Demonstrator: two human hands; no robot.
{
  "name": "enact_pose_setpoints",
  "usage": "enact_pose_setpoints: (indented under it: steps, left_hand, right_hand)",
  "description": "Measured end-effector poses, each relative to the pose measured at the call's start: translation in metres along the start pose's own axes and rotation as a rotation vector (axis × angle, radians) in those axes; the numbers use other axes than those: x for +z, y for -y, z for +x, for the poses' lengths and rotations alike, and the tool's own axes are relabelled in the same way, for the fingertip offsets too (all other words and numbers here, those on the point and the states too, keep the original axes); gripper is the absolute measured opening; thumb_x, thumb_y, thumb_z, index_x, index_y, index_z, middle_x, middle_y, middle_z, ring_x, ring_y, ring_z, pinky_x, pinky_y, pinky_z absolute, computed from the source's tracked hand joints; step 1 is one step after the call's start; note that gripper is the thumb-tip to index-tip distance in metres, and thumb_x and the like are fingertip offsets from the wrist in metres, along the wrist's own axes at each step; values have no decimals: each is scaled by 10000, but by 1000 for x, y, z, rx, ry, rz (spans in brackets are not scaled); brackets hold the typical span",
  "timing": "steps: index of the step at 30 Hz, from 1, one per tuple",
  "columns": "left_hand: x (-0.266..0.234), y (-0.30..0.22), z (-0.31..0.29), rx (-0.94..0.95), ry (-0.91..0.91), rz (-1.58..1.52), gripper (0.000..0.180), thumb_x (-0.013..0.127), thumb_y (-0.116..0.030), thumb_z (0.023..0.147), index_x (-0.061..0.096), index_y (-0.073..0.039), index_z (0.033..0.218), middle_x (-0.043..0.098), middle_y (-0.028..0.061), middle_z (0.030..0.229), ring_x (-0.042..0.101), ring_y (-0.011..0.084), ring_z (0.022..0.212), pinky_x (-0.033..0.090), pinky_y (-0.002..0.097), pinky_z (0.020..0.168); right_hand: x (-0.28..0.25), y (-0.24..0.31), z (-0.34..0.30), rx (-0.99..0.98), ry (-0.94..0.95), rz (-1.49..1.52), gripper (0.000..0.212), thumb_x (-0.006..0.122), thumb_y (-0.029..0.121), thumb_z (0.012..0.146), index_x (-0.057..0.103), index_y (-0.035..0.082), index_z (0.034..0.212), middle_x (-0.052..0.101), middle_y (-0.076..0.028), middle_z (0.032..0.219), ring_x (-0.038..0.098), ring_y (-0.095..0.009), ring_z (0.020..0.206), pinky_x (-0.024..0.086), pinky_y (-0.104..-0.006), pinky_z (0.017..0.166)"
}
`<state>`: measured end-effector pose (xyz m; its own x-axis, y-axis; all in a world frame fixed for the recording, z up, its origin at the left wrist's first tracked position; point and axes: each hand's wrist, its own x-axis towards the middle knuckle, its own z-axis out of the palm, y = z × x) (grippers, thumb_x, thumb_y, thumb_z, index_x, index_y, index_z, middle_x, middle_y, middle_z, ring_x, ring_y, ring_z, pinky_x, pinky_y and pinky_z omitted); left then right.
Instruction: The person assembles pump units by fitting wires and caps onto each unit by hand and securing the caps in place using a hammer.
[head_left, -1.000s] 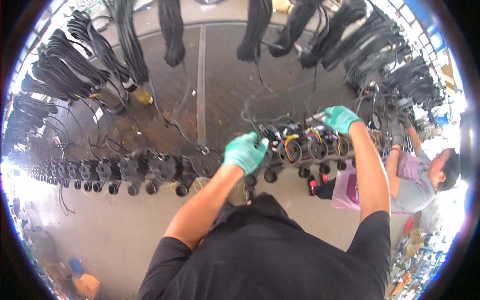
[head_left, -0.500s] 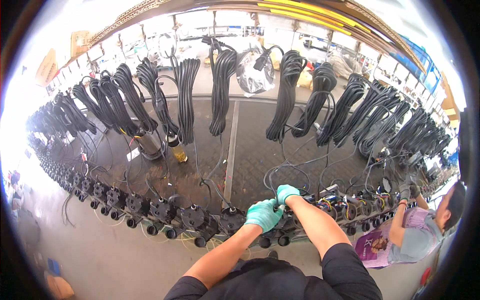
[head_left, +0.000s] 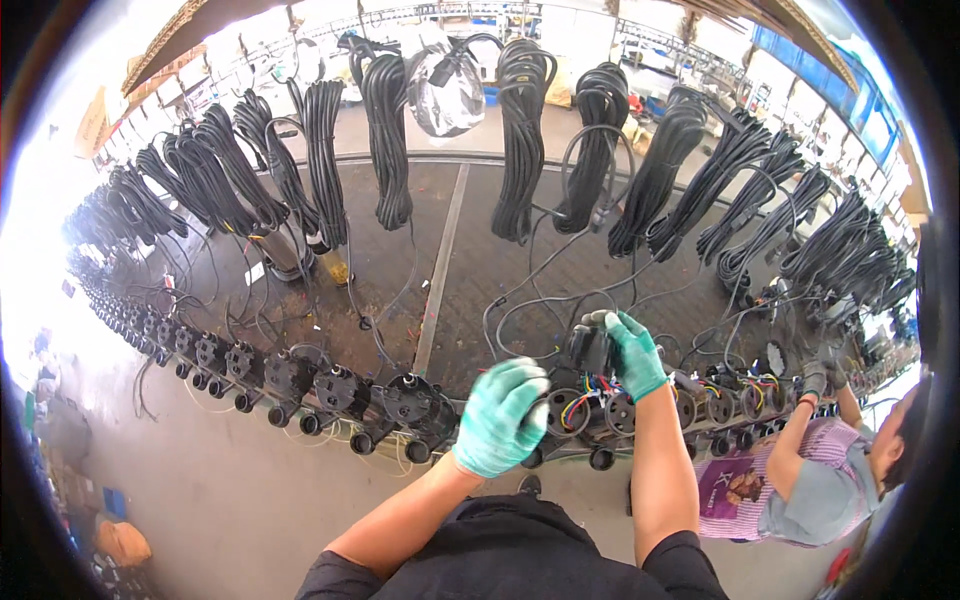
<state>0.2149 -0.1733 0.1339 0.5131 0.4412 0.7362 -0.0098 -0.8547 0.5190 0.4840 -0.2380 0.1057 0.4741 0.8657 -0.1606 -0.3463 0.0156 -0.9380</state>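
My right hand (head_left: 636, 352), in a green glove, is bent around a black plastic cover (head_left: 590, 348) with a cable, tilted above the row of motor housings. Below it sits an uncovered round housing (head_left: 568, 412) with coloured wires showing. To the left my left hand (head_left: 502, 418), also gloved in green with pale fingertips, hangs above the row with its fingers curled in. Whatever lies inside that curl is hidden. Beside it stands a covered black motor housing (head_left: 408, 398) with a short pipe opening toward me.
Bundled black cables (head_left: 520, 140) hang in a row across the far side of the dark bench (head_left: 445, 260). Metal cylinders (head_left: 285, 258) and a yellowish bottle (head_left: 335, 265) stand at left. At right a co-worker (head_left: 820, 465) handles wired housings. A clear plastic bag (head_left: 447, 92) hangs behind.
My hands, close together over one housing before, have parted. The right has risen with the black cover, baring coloured wires, and the left has drawn back. The whole view has shifted too.
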Motion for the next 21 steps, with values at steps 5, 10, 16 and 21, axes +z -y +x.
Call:
enact_pose_setpoints:
  steps: [5, 10, 16, 21]
  left_hand:
    - [67, 3, 5, -617, 182, -390, 701, 782, -172, 923, 429, -1, 1505, 564, 165, 1439, 592, 256, 1273, 489, 370, 1067]
    - [94, 23, 31, -744, 549, -822, 778, 777, -324, 948, 397, 26, 1530, 594, 139, 1401, 559, 199, 1285, 442, 355, 1111]
    - [92, 39, 49, -581, 799, -698, 727, 729, -434, 971, 475, 26, 1474, 624, 147, 1383, 554, 190, 1294, 431, 365, 1118]
    - [101, 48, 46, -690, 809, -764, 603, 709, -410, 990, 562, 1, 1406, 674, 108, 1302, 589, 178, 1200, 472, 375, 1056]
  right_hand:
    - [1, 1, -29, -127, 112, 216, 325, 637, 233, 1041, 675, -5, 1258, 687, -142, 1321, 665, -306, 1226, 537, -443, 1048]
    - [-15, 1, -31, -116, 186, 25, 431, 658, 204, 1027, 615, 4, 1407, 606, -88, 1469, 601, -205, 1295, 451, -345, 1112]
    - [-19, 11, -20, -140, 340, -350, 469, 674, 177, 1015, 583, -4, 1439, 405, -55, 1646, 524, -189, 1373, 397, -336, 1154]
    - [-18, 7, -14, -113, 388, -413, 447, 641, 226, 1039, 600, 22, 1434, 379, -76, 1659, 456, -184, 1431, 385, -359, 1173]
